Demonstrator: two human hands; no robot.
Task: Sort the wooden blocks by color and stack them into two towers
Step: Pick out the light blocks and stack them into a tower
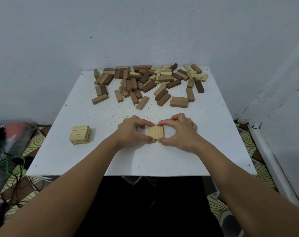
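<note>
Left hand: the left hand (134, 131) sat on the white square tabletop (145, 161), thumb and forefinger curved and pinching the near and far ends of a row of three pale wooden blocks (155, 132) from the left side.
Right hand: the right hand (178, 132) mirrored it from the right, thumb at the near end and forefinger at the far end, the tips almost meeting those of the other hand; the remaining fingers were curled behind.
Row in hand: the three pale blocks lay flat and side by side on the tabletop, long edges touching, squeezed between the two hands.
Started tower: a short stack of pale wooden blocks (80, 135) stood well apart to the left, its top layer of three laid crosswise to the layer below; it looked about two or three layers high.
Unsorted pile: a loose heap of pale, mid-brown and dark brown wooden blocks (145, 81) covered the far part of the tabletop.
Step in hand: squaring up a fresh layer of three pale blocks, most likely.
Progress: early, since most blocks were unsorted and no darker tower was begun.
Next move: probably carrying the row as one piece to the pale stack and setting it crosswise, which called for even pressure so the middle block did not drop out.
</note>
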